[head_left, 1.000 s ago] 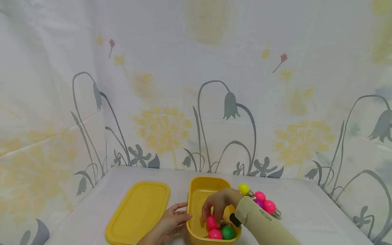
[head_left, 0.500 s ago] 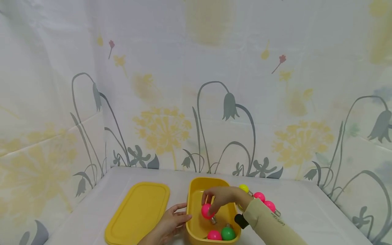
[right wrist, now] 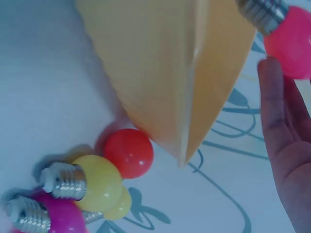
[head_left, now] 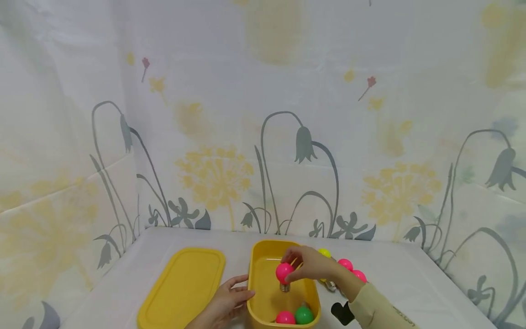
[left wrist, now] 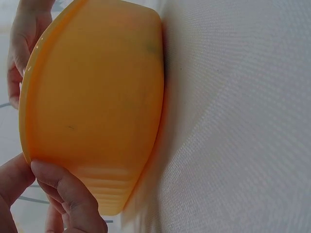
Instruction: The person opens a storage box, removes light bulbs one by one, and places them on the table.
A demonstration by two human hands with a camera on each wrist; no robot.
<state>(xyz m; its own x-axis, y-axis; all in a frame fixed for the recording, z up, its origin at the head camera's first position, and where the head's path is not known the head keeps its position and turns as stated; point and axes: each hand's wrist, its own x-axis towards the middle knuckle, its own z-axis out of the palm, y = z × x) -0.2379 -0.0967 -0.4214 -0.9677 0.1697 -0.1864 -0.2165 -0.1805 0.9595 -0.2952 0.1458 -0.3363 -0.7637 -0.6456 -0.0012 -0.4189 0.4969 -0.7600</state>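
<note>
My right hand (head_left: 310, 264) holds a pink light bulb (head_left: 284, 273) by its round glass, metal screw base downward, over the yellow plastic box (head_left: 256, 274). In the right wrist view the same pink bulb (right wrist: 291, 43) shows at the fingertips, with its silver base to the left. My left hand (head_left: 230, 297) grips the left rim of the box, thumb and fingers on either side of the edge, as the left wrist view of the hand (left wrist: 63, 194) shows. Inside the box, at its near end, lie another pink bulb (head_left: 285, 317) and a green bulb (head_left: 304, 315).
A flat yellow lid (head_left: 182, 288) lies left of the box. To the box's right, several bulbs lie together: a yellow bulb (right wrist: 99, 182), a red bulb (right wrist: 129, 153) and a purple bulb (right wrist: 65, 213) among them. A flower-printed curtain (head_left: 230, 114) stands behind the white table.
My right hand has lifted the pink bulb from among those at the near end of the box, and its base has swung to point down. The left hand keeps its grip on the rim.
</note>
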